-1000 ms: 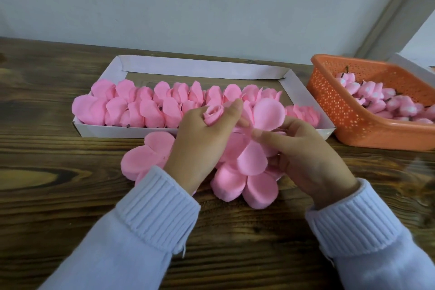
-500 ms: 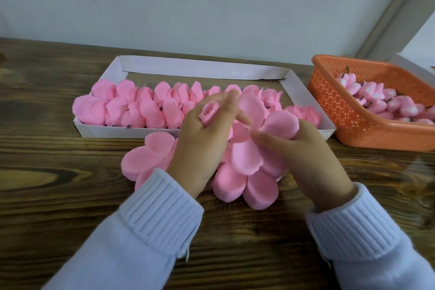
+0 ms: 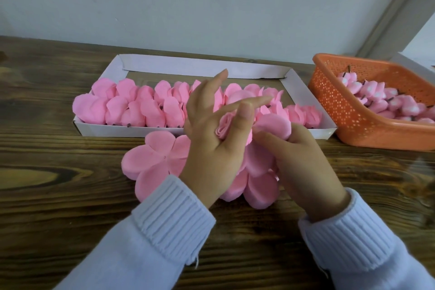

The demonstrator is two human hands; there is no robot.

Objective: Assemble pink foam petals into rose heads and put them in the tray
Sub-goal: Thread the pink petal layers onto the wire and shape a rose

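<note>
- The left hand [image 3: 211, 148] pinches a rolled rose bud [image 3: 224, 126] between its thumb and the base of its fingers. The forefinger sticks straight up and another finger reaches out to the right, both spread clear of the bud.
- The rose bud is a tight spiral of pink foam with its layered edges showing at the top. It is held over the loose petals on the table, just in front of the tray.
- The right hand [image 3: 303, 165] has its thumb and curled fingers closed on a round petal [image 3: 274, 125], which stands up just to the right of the bud.
- Flat petal sheets [image 3: 153, 160] lie under both hands, each a ring of rounded pink lobes joined at the middle. One spreads out to the left of the left wrist; others show between and below the hands.
- Pale ribbed cuffs [image 3: 171, 216] cover both wrists.
- The tray [image 3: 303, 92] is shallow white cardboard and lies just behind the hands. A row of finished rose heads [image 3: 131, 106] runs along its near side from end to end, with small dark stem ends by the front wall.
- An orange perforated basket [image 3: 341, 110] stands near the tray's right end and holds small pink buds with dark stems [image 3: 376, 99].
- Everything rests on a dark wooden table [image 3: 58, 207].
</note>
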